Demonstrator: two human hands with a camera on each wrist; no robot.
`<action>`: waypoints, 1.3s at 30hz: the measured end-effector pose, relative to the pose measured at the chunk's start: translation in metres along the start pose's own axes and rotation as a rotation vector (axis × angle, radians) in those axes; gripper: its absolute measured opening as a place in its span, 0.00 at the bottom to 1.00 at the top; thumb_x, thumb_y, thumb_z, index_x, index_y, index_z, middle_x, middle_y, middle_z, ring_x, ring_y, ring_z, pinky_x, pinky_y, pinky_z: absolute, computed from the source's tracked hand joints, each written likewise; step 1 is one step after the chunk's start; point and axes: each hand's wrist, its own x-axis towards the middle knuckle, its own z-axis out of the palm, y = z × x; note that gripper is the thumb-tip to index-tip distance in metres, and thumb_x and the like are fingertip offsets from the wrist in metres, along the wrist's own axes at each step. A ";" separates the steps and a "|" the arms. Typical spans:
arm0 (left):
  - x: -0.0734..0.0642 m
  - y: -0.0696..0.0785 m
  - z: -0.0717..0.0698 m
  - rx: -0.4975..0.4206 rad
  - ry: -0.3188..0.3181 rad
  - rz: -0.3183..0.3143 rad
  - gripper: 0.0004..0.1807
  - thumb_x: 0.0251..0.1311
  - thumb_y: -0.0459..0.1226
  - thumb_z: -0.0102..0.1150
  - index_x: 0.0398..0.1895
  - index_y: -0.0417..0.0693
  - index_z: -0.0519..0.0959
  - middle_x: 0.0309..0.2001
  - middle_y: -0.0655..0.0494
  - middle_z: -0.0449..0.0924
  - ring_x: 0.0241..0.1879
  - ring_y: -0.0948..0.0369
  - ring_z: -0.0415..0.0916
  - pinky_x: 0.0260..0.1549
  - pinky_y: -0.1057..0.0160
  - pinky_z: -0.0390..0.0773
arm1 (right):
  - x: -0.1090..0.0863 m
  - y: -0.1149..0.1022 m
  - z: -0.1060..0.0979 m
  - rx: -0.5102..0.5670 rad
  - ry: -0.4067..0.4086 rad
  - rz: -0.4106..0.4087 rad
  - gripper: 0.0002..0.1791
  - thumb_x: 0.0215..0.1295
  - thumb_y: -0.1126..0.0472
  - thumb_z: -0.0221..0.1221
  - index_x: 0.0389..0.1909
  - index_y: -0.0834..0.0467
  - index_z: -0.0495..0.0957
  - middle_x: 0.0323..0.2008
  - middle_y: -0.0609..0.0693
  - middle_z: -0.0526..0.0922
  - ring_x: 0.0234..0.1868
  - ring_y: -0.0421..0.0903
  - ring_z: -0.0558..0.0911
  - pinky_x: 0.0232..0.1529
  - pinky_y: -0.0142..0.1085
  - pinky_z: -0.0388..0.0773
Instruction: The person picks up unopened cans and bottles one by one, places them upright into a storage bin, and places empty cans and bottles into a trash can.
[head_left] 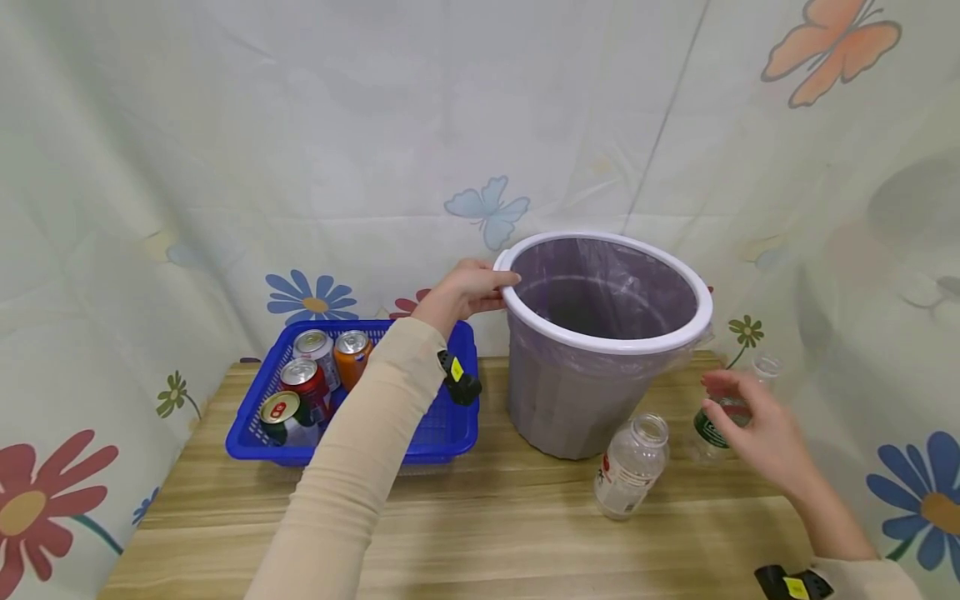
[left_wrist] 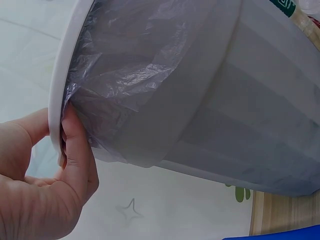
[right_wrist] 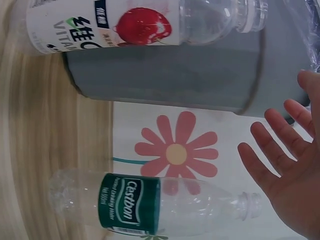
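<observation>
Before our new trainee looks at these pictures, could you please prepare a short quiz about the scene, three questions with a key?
1. Choose one. The left hand grips: A) a bottle; B) the bin's rim; C) the table edge.
2. True or false: the right hand holds nothing.
3. How many drink cans show in the blue basket?

Key: 1. B. 2. True. 3. Four.
</observation>
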 end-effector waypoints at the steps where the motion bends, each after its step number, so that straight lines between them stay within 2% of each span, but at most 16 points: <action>1: 0.000 0.000 0.000 0.001 0.000 0.000 0.13 0.56 0.37 0.61 0.40 0.38 0.73 0.31 0.50 0.75 0.28 0.60 0.76 0.41 0.62 0.81 | -0.001 0.000 0.001 0.009 -0.004 -0.003 0.18 0.58 0.70 0.58 0.51 0.67 0.70 0.45 0.58 0.76 0.44 0.21 0.68 0.40 0.11 0.66; 8: -0.001 0.001 0.000 -0.013 0.002 -0.004 0.13 0.56 0.37 0.61 0.40 0.38 0.73 0.31 0.50 0.75 0.27 0.60 0.76 0.47 0.59 0.78 | -0.010 0.006 0.009 0.040 -0.053 -0.010 0.29 0.58 0.69 0.59 0.61 0.64 0.64 0.54 0.61 0.72 0.51 0.19 0.64 0.43 0.11 0.65; 12: -0.001 0.001 0.001 -0.015 0.003 -0.004 0.14 0.56 0.37 0.61 0.41 0.38 0.73 0.31 0.50 0.75 0.27 0.61 0.76 0.45 0.60 0.79 | -0.015 0.008 0.012 0.064 -0.076 -0.002 0.32 0.58 0.69 0.60 0.64 0.62 0.61 0.57 0.62 0.70 0.53 0.20 0.63 0.45 0.11 0.63; 18: -0.001 0.001 0.001 -0.013 0.005 -0.005 0.14 0.56 0.37 0.62 0.41 0.38 0.72 0.31 0.50 0.75 0.28 0.61 0.77 0.38 0.63 0.81 | -0.023 0.010 0.017 0.086 -0.120 0.012 0.35 0.60 0.67 0.58 0.67 0.60 0.56 0.60 0.64 0.66 0.56 0.20 0.59 0.47 0.10 0.60; 25: 0.000 0.001 0.001 -0.037 0.005 -0.007 0.14 0.56 0.36 0.62 0.41 0.37 0.72 0.30 0.49 0.75 0.27 0.60 0.76 0.49 0.58 0.77 | -0.031 0.011 0.023 0.120 -0.143 -0.004 0.38 0.59 0.69 0.58 0.69 0.59 0.53 0.61 0.65 0.64 0.58 0.21 0.58 0.49 0.10 0.59; 34: 0.000 0.001 0.001 -0.027 0.007 -0.009 0.14 0.56 0.36 0.62 0.41 0.37 0.72 0.30 0.50 0.75 0.27 0.61 0.76 0.46 0.59 0.78 | -0.038 0.014 0.028 0.159 -0.139 0.006 0.43 0.57 0.71 0.59 0.70 0.55 0.49 0.62 0.67 0.62 0.58 0.22 0.58 0.49 0.11 0.60; 39: -0.001 0.001 0.001 -0.025 0.007 -0.007 0.14 0.56 0.36 0.62 0.41 0.37 0.72 0.30 0.50 0.75 0.27 0.61 0.76 0.46 0.60 0.79 | -0.043 0.012 0.034 0.207 -0.118 -0.009 0.45 0.54 0.75 0.60 0.70 0.57 0.48 0.65 0.40 0.60 0.59 0.23 0.60 0.49 0.12 0.62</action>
